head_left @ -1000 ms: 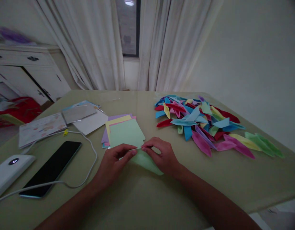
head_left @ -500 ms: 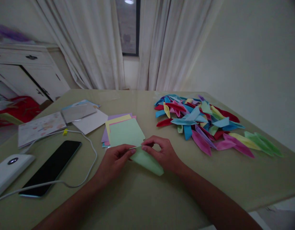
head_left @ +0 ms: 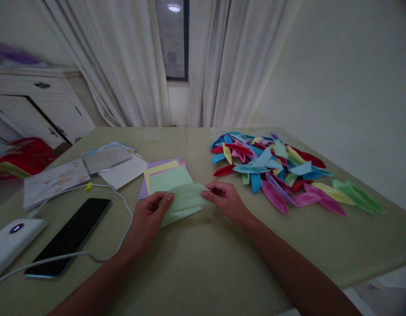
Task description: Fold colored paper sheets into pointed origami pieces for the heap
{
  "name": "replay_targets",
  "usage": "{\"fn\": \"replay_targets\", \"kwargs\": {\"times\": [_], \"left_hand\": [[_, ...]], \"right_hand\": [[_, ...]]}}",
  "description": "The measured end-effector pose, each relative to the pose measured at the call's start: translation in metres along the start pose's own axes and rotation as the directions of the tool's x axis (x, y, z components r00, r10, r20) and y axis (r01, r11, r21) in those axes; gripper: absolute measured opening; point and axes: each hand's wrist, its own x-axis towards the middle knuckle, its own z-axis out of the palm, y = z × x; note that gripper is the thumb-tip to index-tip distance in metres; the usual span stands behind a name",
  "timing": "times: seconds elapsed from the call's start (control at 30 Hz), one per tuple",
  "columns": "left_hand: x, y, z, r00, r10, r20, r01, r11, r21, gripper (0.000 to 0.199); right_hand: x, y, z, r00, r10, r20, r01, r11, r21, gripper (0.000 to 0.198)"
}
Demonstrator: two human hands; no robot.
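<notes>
A light green sheet of paper [head_left: 186,198], partly folded, is stretched between my two hands above the table. My left hand [head_left: 152,213] pinches its left end between thumb and fingers. At the other end my right hand [head_left: 226,198] grips the sheet's right tip. Just behind lies a stack of square coloured paper [head_left: 163,177], green on top, with yellow, pink and purple edges sticking out. To the right is a heap of folded paper pieces [head_left: 258,162] in blue, red, pink, yellow, purple and green.
On the left lie a black phone [head_left: 71,235], a white power bank [head_left: 16,241] and a looped white cable [head_left: 128,210]. Behind them are printed cards [head_left: 58,180] and a clear flat case [head_left: 105,159]. Curtains [head_left: 117,61] hang past the table's far edge.
The green sheet has turned from hanging down toward me to lying broadside between my hands, a flap now showing beneath. My right hand has shifted to its right end.
</notes>
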Motion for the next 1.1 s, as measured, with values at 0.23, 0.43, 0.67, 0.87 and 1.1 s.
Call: {"fn": "replay_targets", "kwargs": {"times": [0.23,0.43,0.67,0.87,1.1], "left_hand": [[0.003,-0.002,0.001,0.995,-0.042,0.086,0.045,0.998,-0.036,0.040],[0.003,0.002,0.002,0.952,-0.099,0.289,0.142,0.981,-0.134,0.038],[-0.003,0.005,0.005,0.918,-0.095,0.385,0.113,0.993,-0.024,0.039],[-0.003,0.007,0.008,0.904,-0.142,0.402,0.176,0.983,-0.049,0.036],[-0.005,0.007,0.007,0.864,-0.218,0.454,0.269,0.962,-0.049,0.035]], "right_hand": [[0.001,0.004,0.000,0.993,0.037,-0.114,-0.033,0.999,0.043,0.031],[0.005,0.004,-0.008,0.991,0.069,-0.112,-0.063,0.997,0.055,0.034],[0.002,-0.003,-0.009,0.997,0.081,0.003,-0.081,0.994,0.078,0.033],[0.002,-0.001,-0.007,0.998,0.062,-0.032,-0.060,0.997,0.050,0.033],[0.001,0.001,-0.008,0.998,0.070,-0.006,-0.069,0.991,0.110,0.029]]}}
